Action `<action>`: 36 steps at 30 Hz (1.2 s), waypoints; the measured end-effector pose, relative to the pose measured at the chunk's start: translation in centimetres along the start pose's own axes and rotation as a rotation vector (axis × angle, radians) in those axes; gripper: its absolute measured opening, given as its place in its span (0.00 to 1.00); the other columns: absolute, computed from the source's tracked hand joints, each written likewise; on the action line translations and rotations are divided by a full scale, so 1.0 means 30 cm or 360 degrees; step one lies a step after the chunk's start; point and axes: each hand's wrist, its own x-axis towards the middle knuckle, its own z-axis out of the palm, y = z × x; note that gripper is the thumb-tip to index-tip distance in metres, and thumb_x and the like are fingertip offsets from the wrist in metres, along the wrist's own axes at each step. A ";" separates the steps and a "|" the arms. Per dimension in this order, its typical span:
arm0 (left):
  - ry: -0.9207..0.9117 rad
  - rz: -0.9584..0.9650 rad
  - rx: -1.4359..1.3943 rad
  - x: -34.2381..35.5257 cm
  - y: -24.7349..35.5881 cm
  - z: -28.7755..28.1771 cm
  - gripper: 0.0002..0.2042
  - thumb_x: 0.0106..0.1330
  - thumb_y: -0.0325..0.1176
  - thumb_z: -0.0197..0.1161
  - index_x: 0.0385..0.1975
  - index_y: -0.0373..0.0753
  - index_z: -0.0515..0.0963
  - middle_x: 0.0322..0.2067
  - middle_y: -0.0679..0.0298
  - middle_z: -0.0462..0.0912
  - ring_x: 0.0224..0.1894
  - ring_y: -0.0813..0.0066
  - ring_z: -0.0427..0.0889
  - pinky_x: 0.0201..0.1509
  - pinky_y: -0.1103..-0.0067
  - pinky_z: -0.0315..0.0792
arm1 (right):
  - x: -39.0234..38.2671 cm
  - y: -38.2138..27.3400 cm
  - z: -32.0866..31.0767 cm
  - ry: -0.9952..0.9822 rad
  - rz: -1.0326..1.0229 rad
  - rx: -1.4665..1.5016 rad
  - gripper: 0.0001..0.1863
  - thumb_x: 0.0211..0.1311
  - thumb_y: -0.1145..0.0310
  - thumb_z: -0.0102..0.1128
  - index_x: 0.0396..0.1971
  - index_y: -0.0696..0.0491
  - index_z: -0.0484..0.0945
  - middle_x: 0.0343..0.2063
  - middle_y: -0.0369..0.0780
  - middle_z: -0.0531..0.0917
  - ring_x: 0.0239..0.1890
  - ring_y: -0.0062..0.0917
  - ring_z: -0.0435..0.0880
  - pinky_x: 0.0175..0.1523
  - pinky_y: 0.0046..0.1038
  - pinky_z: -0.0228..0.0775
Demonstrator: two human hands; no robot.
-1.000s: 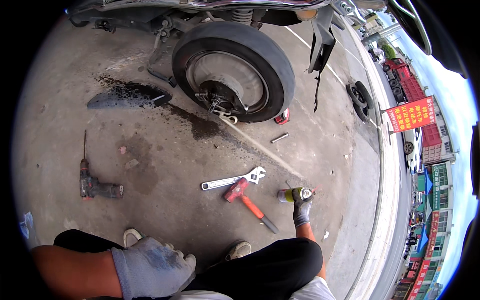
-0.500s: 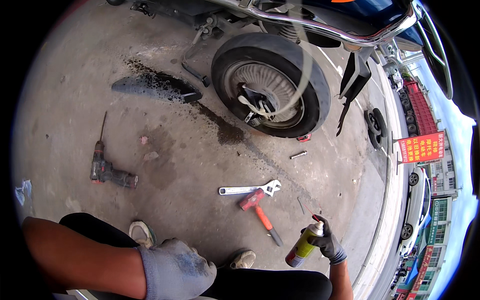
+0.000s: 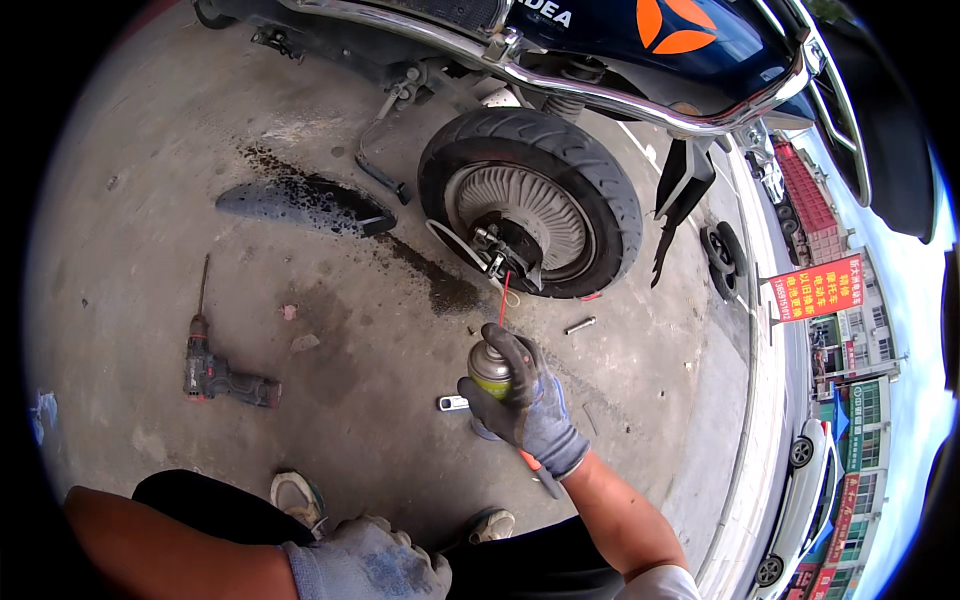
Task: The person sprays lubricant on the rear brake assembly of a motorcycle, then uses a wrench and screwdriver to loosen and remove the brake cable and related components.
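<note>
My gloved right hand [image 3: 525, 400] is wrapped round a spray can [image 3: 489, 366], held with its nozzle end toward the wheel. A thin red straw [image 3: 505, 297] runs from the can to the brake parts [image 3: 492, 262] at the hub of the scooter's wheel [image 3: 535, 210]. Whether the straw touches them I cannot tell. Low in the view, my gloved left hand [image 3: 375, 562] is closed by my legs; its fingertips and anything in them are hidden. The can and right hand largely cover an adjustable wrench [image 3: 453, 403] and a hammer [image 3: 540, 474] on the ground.
A cordless drill [image 3: 225, 378] lies at left. Beyond it is a dark mudguard [image 3: 305, 205] on wet-stained concrete. A bolt [image 3: 580, 325] and a hex key [image 3: 590, 419] lie right of the can. Spare tyres [image 3: 724, 260] lie farther right, near the road.
My right hand has carried the spray can forward and left from beside my right knee to the wheel hub. The left hand stays low and closed. My view has shifted slightly.
</note>
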 end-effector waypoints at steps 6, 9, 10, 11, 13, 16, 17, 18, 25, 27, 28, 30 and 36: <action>-0.0070 -0.0041 0.0061 -0.012 -0.002 -0.021 0.10 0.65 0.34 0.53 0.37 0.37 0.79 0.30 0.56 0.86 0.33 0.61 0.87 0.38 0.66 0.77 | 0.060 0.069 0.065 -0.0039 0.0161 0.0050 0.38 0.48 0.67 0.76 0.62 0.48 0.69 0.50 0.49 0.79 0.52 0.44 0.81 0.56 0.40 0.76; -0.0086 -0.0074 0.0041 -0.003 -0.004 -0.014 0.10 0.65 0.34 0.53 0.36 0.37 0.79 0.30 0.56 0.86 0.33 0.61 0.87 0.38 0.66 0.77 | 0.067 0.070 0.074 -0.0086 0.0151 -0.0041 0.38 0.49 0.64 0.77 0.62 0.47 0.69 0.50 0.49 0.79 0.53 0.46 0.81 0.56 0.40 0.76; -0.0088 -0.0084 0.0027 -0.001 -0.005 -0.013 0.10 0.65 0.34 0.53 0.36 0.37 0.79 0.30 0.56 0.86 0.33 0.61 0.87 0.38 0.66 0.77 | 0.074 0.074 0.075 -0.0077 0.0170 -0.0020 0.38 0.49 0.64 0.77 0.62 0.46 0.69 0.50 0.50 0.79 0.52 0.46 0.82 0.55 0.40 0.76; -0.0125 -0.0100 0.0010 -0.001 -0.005 -0.016 0.10 0.65 0.34 0.53 0.36 0.38 0.79 0.30 0.56 0.86 0.33 0.61 0.87 0.38 0.66 0.77 | 0.079 0.073 0.080 -0.0070 0.0194 0.0003 0.38 0.49 0.64 0.77 0.62 0.45 0.69 0.50 0.50 0.79 0.52 0.46 0.82 0.55 0.41 0.77; -0.0199 -0.0126 -0.0023 0.004 -0.005 -0.024 0.09 0.65 0.34 0.53 0.35 0.38 0.79 0.30 0.56 0.86 0.33 0.60 0.87 0.38 0.65 0.77 | 0.085 0.076 0.088 -0.0040 0.0204 0.0013 0.38 0.49 0.64 0.76 0.62 0.44 0.69 0.50 0.50 0.79 0.51 0.47 0.82 0.54 0.41 0.77; -0.0149 -0.0118 0.0006 0.002 -0.008 -0.024 0.09 0.65 0.34 0.53 0.35 0.38 0.79 0.30 0.55 0.86 0.33 0.60 0.87 0.38 0.65 0.77 | 0.087 0.090 0.100 0.0003 0.0208 0.0005 0.37 0.48 0.63 0.76 0.61 0.43 0.69 0.49 0.51 0.79 0.50 0.48 0.83 0.54 0.41 0.77; -0.0142 -0.0119 -0.0009 0.002 -0.009 -0.026 0.09 0.65 0.34 0.53 0.35 0.38 0.78 0.30 0.55 0.86 0.33 0.60 0.87 0.38 0.65 0.77 | 0.092 0.093 0.101 0.0002 0.0231 0.0020 0.37 0.48 0.63 0.76 0.61 0.42 0.69 0.49 0.51 0.79 0.50 0.48 0.83 0.53 0.41 0.77; -0.0135 -0.0119 -0.0024 0.001 -0.011 -0.028 0.09 0.65 0.34 0.53 0.35 0.37 0.78 0.30 0.55 0.86 0.33 0.60 0.87 0.38 0.65 0.77 | 0.095 0.095 0.102 0.0002 0.0255 0.0035 0.37 0.48 0.63 0.76 0.61 0.42 0.70 0.48 0.51 0.79 0.50 0.48 0.83 0.53 0.41 0.77; -0.0079 -0.0120 -0.0048 0.004 -0.011 -0.019 0.09 0.65 0.35 0.53 0.32 0.38 0.78 0.28 0.54 0.86 0.30 0.58 0.86 0.36 0.63 0.77 | 0.098 0.090 0.078 -0.0114 0.0322 0.0005 0.36 0.53 0.59 0.74 0.63 0.39 0.68 0.54 0.51 0.76 0.51 0.50 0.82 0.52 0.43 0.77; -0.0200 0.0008 -0.0041 0.026 -0.046 0.035 0.14 0.64 0.37 0.53 0.40 0.32 0.76 0.28 0.53 0.85 0.32 0.59 0.87 0.36 0.63 0.80 | 0.100 0.109 0.085 -0.0088 0.0284 -0.0011 0.36 0.53 0.59 0.74 0.63 0.39 0.68 0.54 0.51 0.76 0.50 0.50 0.82 0.52 0.43 0.78; -0.0261 0.0070 -0.0039 0.030 -0.057 0.058 0.17 0.64 0.37 0.53 0.44 0.29 0.75 0.28 0.52 0.84 0.32 0.59 0.87 0.36 0.62 0.82 | 0.103 0.113 0.089 -0.0077 0.0264 -0.0018 0.36 0.53 0.59 0.74 0.63 0.39 0.68 0.54 0.51 0.76 0.50 0.50 0.82 0.51 0.43 0.78; -0.0144 0.0021 -0.0029 0.027 -0.050 0.046 0.14 0.64 0.37 0.53 0.40 0.32 0.76 0.28 0.53 0.84 0.31 0.59 0.87 0.35 0.63 0.80 | 0.100 0.113 0.090 -0.0017 0.0220 -0.0018 0.37 0.53 0.59 0.75 0.63 0.39 0.68 0.53 0.51 0.76 0.49 0.50 0.82 0.51 0.43 0.78; 0.0187 -0.0071 0.0019 -0.010 -0.010 0.022 0.09 0.64 0.36 0.53 0.30 0.40 0.77 0.26 0.55 0.85 0.29 0.58 0.86 0.35 0.63 0.77 | 0.108 0.117 0.078 -0.0044 0.0269 -0.0019 0.37 0.52 0.60 0.75 0.63 0.41 0.68 0.52 0.50 0.77 0.49 0.49 0.82 0.50 0.42 0.78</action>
